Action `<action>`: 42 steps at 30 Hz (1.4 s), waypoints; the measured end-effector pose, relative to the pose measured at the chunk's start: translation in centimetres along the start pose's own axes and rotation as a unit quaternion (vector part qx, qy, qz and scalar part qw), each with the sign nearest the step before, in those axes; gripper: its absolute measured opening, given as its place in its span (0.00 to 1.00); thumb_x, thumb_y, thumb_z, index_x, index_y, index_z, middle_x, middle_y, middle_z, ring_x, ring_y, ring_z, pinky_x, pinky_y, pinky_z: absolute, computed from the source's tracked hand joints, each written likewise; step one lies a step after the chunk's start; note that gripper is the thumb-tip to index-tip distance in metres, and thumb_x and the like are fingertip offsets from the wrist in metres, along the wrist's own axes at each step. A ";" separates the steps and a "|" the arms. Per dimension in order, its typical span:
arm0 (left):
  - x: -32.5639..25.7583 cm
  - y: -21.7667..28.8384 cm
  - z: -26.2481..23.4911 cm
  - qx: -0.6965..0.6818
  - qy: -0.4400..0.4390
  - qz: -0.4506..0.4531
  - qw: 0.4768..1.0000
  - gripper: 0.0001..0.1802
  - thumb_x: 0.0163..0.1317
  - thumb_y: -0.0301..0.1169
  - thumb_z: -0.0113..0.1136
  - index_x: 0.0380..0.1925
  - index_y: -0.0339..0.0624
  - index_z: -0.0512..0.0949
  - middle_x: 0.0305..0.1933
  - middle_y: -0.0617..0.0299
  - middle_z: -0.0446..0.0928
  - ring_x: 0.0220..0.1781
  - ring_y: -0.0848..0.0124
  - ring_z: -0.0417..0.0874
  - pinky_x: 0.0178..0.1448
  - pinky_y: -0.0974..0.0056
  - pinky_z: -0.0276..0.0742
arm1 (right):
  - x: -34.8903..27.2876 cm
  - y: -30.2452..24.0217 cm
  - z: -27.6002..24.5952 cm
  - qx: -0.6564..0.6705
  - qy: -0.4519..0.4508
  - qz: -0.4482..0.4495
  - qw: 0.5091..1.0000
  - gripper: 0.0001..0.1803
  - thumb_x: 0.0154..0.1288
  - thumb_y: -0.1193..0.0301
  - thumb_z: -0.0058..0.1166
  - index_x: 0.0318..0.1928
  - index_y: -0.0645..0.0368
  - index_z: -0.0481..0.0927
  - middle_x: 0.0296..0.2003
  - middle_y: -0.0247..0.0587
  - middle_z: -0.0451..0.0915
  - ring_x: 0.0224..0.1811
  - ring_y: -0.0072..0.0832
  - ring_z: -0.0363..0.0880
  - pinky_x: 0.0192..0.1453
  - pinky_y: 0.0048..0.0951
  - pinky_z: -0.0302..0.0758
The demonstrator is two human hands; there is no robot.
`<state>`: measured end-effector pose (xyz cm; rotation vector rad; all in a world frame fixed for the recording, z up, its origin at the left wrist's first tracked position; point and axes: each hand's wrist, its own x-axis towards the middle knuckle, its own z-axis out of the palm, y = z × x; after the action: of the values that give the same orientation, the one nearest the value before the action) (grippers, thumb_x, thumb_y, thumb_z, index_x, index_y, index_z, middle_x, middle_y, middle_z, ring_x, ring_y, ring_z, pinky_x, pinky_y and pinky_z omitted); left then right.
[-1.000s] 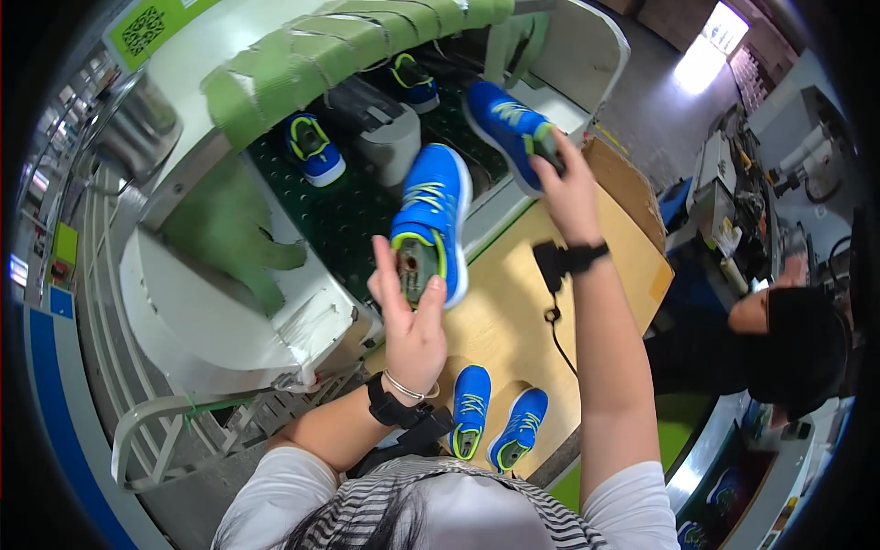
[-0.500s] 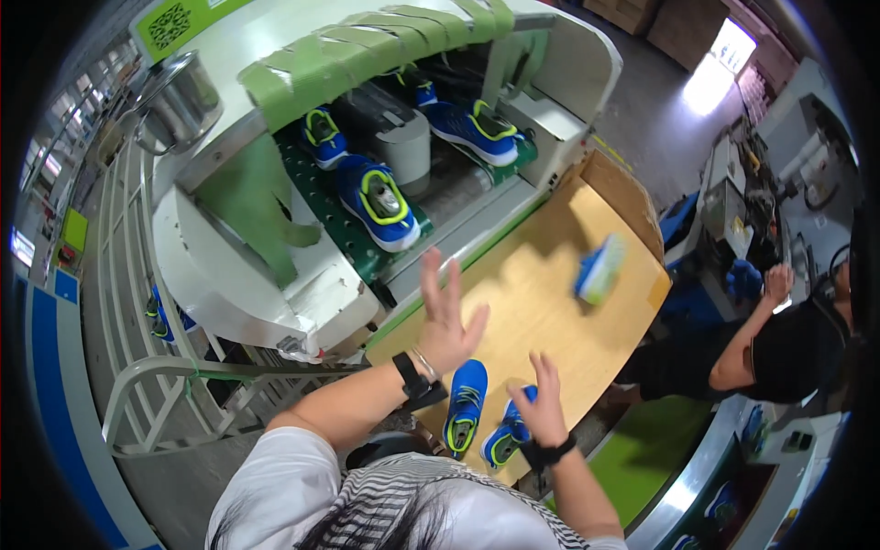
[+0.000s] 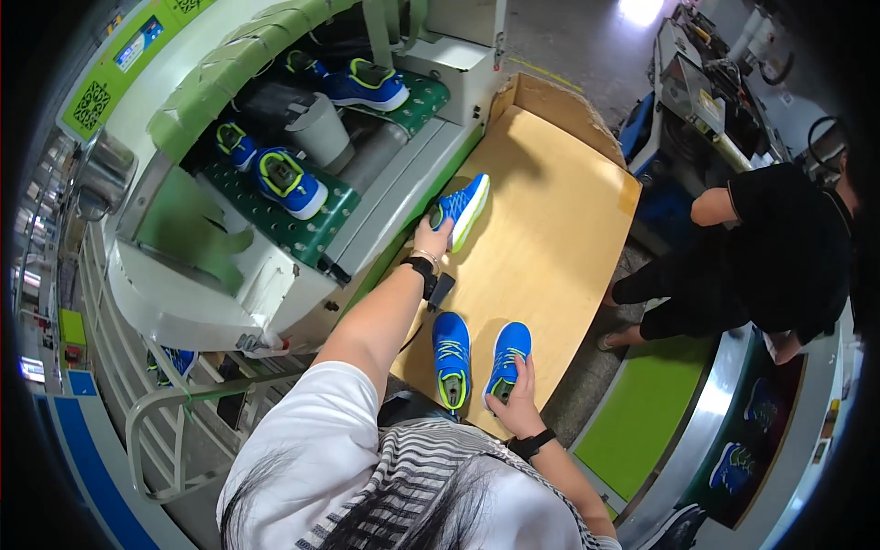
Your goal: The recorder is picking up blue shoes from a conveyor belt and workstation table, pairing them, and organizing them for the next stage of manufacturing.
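My left hand [image 3: 433,236] is closed round the heel end of a blue sneaker [image 3: 469,206]. This shoe lies tipped on its side along the table's left edge, its yellow-green and white sole facing right. Closer to me, my right hand [image 3: 519,401] grips the heel end of a second blue sneaker [image 3: 511,344], which rests upright, toe away from me. Beside it on the left stands a matching blue sneaker [image 3: 450,344] with yellow-green lining and laces, touched by neither hand. All three are on the light wooden table [image 3: 559,247].
Left of the table, a white machine [image 3: 197,284] has a green perforated belt [image 3: 335,206] carrying several blue sneakers. A cardboard piece [image 3: 564,115] borders the table's far end. At right, a person in black [image 3: 779,247] stands near another belt with shoes. A metal railing [image 3: 151,403] is at left.
Both hands were raised and open; now each grips a sneaker. The far sneaker, blurred near the table's right side before, is now at the left edge. The view has turned.
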<state>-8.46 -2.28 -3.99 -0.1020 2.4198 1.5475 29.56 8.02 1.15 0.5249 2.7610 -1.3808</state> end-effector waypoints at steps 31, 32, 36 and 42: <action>-29.9 -5.3 -11.6 0.139 -0.088 0.074 0.984 0.48 0.50 0.28 0.69 0.70 0.44 0.54 0.60 0.42 0.62 0.63 0.44 0.68 0.69 0.54 0.66 | -0.2 0.6 -0.6 -0.003 -0.009 -0.018 1.000 0.50 0.54 0.67 0.66 0.72 0.63 0.49 0.72 0.70 0.42 0.74 0.62 0.47 0.76 0.47 0.53; -30.4 -5.2 -10.1 0.137 -0.076 0.102 0.982 0.47 0.51 0.29 0.68 0.70 0.44 0.55 0.59 0.42 0.62 0.62 0.44 0.69 0.69 0.54 0.66 | 0.1 0.8 -0.9 -0.003 -0.009 -0.022 1.000 0.50 0.54 0.67 0.66 0.72 0.63 0.49 0.72 0.70 0.42 0.74 0.62 0.47 0.76 0.47 0.53; -29.6 -4.5 -6.1 0.087 -0.121 0.134 0.980 0.44 0.52 0.30 0.66 0.70 0.46 0.56 0.61 0.41 0.61 0.63 0.44 0.68 0.69 0.55 0.66 | 0.7 1.4 -2.7 0.030 0.015 -0.042 0.999 0.44 0.53 0.74 0.62 0.69 0.61 0.55 0.70 0.65 0.52 0.71 0.58 0.55 0.75 0.45 0.57; -25.9 -0.2 -4.0 0.197 -0.207 0.174 0.943 0.28 0.62 0.41 0.62 0.59 0.36 0.72 0.65 0.39 0.65 0.66 0.48 0.68 0.70 0.51 0.63 | 0.0 0.8 -6.0 0.074 0.093 -0.048 0.992 0.25 0.63 0.75 0.56 0.60 0.64 0.68 0.54 0.60 0.74 0.57 0.51 0.76 0.61 0.42 0.73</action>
<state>15.79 -8.15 4.12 0.6893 2.4153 1.0254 30.68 13.11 4.17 0.5600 2.8772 -1.6481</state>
